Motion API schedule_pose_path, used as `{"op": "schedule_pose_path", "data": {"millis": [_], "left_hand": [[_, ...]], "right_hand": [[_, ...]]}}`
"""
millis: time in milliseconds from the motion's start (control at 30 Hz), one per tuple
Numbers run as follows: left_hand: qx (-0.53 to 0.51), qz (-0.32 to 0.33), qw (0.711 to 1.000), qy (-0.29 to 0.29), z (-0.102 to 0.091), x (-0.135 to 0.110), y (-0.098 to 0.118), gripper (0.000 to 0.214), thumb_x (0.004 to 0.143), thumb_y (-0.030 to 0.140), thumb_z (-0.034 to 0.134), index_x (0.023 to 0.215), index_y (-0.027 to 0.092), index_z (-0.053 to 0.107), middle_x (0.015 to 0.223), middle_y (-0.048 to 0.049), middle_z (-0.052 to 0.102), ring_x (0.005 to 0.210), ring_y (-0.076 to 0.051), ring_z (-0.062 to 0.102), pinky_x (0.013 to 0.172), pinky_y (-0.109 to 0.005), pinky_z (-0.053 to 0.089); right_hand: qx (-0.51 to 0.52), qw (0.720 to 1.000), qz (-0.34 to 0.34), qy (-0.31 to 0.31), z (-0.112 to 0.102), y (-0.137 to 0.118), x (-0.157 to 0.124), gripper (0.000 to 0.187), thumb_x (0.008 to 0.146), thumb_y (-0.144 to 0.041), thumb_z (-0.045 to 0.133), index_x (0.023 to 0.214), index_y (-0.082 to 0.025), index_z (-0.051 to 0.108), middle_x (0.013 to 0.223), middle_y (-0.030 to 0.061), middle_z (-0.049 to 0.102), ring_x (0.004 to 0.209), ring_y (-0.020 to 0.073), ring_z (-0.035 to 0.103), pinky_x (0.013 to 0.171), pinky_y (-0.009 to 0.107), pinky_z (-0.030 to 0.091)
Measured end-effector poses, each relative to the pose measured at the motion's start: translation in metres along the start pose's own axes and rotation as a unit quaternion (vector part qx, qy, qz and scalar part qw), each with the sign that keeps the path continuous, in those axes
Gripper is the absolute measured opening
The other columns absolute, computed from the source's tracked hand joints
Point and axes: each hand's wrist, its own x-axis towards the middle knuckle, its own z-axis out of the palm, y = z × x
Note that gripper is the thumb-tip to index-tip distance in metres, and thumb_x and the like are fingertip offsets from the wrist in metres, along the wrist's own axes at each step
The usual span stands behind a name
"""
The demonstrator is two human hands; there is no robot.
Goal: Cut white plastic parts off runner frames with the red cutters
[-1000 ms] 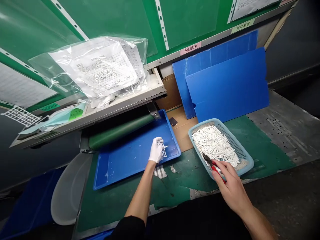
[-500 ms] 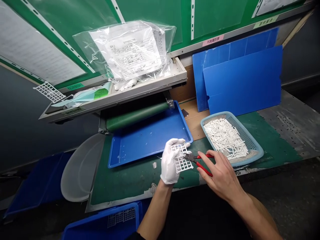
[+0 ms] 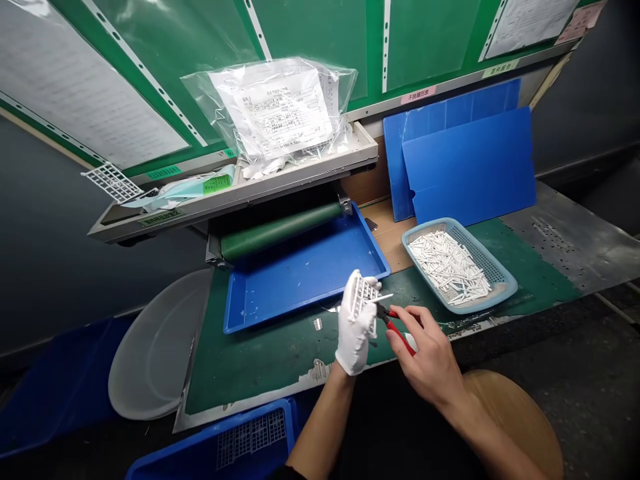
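"What's the biggest thing down there?"

"A green mat (image 3: 270, 360) covering the bench. From the hands, a blue tray (image 3: 305, 287) sits at ten o'clock, a pale blue mesh basket (image 3: 500, 280) of white sticks (image 3: 447, 267) at two, and a blue crate (image 3: 210, 450) at seven."

"And the hands?"

"The gloved left hand (image 3: 355, 330) has its fingers closed around a white plastic grid (image 3: 363, 297), held just above the mat (right by the tray's front corner). The bare right hand (image 3: 430, 353) has its fingers curled on red-handled side cutters (image 3: 395, 327), their tip just beside the grid."

"Are they cutting?"

"Hard to tell; the jaws are too small to make out. A thin white stick (image 3: 383, 298) juts from the grid, and a small offcut (image 3: 317, 324) lies on the mat at nine."
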Motion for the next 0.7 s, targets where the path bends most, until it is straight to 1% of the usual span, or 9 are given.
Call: {"op": "schedule_pose_path", "data": {"millis": [100,167,233,333,400,467,533,600,700], "left_hand": [[-0.036,-0.04,0.999,-0.004,-0.002,-0.002,-0.001,0.057,0.092,0.048,0.059,0.142,0.019,0.052,0.126,-0.0128,0.065,0.112,-0.026,0.064,0.102,-0.04,0.047],[-0.033,-0.092,0.994,-0.054,-0.007,0.0,0.007,0.056,0.09,0.05,0.061,0.135,0.016,0.059,0.118,-0.0132,0.069,0.105,-0.026,0.067,0.096,-0.038,0.049],[-0.014,-0.161,0.98,-0.114,-0.01,0.004,0.016,0.055,0.087,0.05,0.064,0.128,0.014,0.064,0.111,-0.0141,0.071,0.095,-0.027,0.069,0.085,-0.036,0.052],[-0.021,-0.293,0.934,-0.203,-0.006,0.016,0.026,0.054,0.087,0.051,0.058,0.122,0.011,0.067,0.105,-0.0168,0.072,0.082,-0.028,0.07,0.071,-0.035,0.05],[-0.049,-0.376,0.891,-0.249,0.004,0.025,0.026,0.055,0.088,0.051,0.052,0.122,0.009,0.067,0.101,-0.0171,0.072,0.079,-0.028,0.069,0.068,-0.035,0.049],[-0.071,-0.427,0.86,-0.272,0.02,0.032,0.021,0.051,0.087,0.046,0.052,0.119,0.01,0.067,0.095,-0.0148,0.071,0.077,-0.027,0.069,0.065,-0.033,0.048],[-0.079,-0.443,0.852,-0.268,0.039,0.039,0.011,0.044,0.084,0.04,0.054,0.113,0.011,0.068,0.09,-0.0123,0.07,0.074,-0.025,0.068,0.063,-0.031,0.047],[-0.086,-0.434,0.865,-0.237,0.061,0.045,-0.002,0.04,0.08,0.034,0.056,0.109,0.01,0.07,0.089,-0.0114,0.07,0.073,-0.022,0.066,0.063,-0.03,0.047],[-0.11,-0.414,0.886,-0.178,0.095,0.06,-0.027,0.045,0.074,0.029,0.057,0.112,0.007,0.069,0.095,-0.0128,0.07,0.074,-0.021,0.064,0.066,-0.03,0.048]], "right_hand": [[-0.086,0.994,-0.053,0.034,0.001,0.003,-0.001,0.057,0.098,-0.044,0.053,0.146,-0.014,0.044,0.123,0.0183,0.054,0.109,0.0323,0.055,0.093,0.049,0.049],[-0.144,0.983,-0.112,0.032,-0.01,0.015,0.007,0.064,0.095,-0.047,0.057,0.145,-0.01,0.043,0.122,0.0207,0.055,0.11,0.0346,0.054,0.095,0.051,0.048],[-0.188,0.965,-0.183,0.01,-0.029,0.03,0.022,0.063,0.093,-0.051,0.059,0.138,-0.008,0.051,0.12,0.0212,0.057,0.113,0.0362,0.053,0.097,0.052,0.047],[-0.228,0.929,-0.289,-0.044,-0.064,0.048,0.051,0.064,0.091,-0.061,0.058,0.129,-0.009,0.059,0.122,0.021,0.058,0.119,0.0381,0.05,0.102,0.053,0.044],[-0.231,0.912,-0.321,-0.106,-0.086,0.056,0.071,0.067,0.092,-0.067,0.053,0.132,-0.013,0.058,0.126,0.0186,0.058,0.12,0.0371,0.049,0.104,0.055,0.041],[-0.225,0.904,-0.32,-0.174,-0.105,0.065,0.088,0.068,0.093,-0.07,0.047,0.134,-0.017,0.056,0.125,0.0154,0.059,0.117,0.0344,0.052,0.103,0.055,0.041],[-0.222,0.9,-0.308,-0.214,-0.119,0.08,0.097,0.067,0.093,-0.073,0.043,0.129,-0.018,0.059,0.12,0.0139,0.061,0.11,0.032,0.054,0.099,0.052,0.042],[-0.229,0.905,-0.29,-0.208,-0.129,0.1,0.096,0.064,0.092,-0.073,0.044,0.118,-0.018,0.063,0.112,0.0135,0.063,0.102,0.03,0.056,0.092,0.048,0.045],[-0.23,0.934,-0.232,-0.146,-0.133,0.136,0.078,0.059,0.091,-0.07,0.05,0.107,-0.015,0.064,0.099,0.0136,0.063,0.088,0.027,0.057,0.081,0.041,0.045]]}}
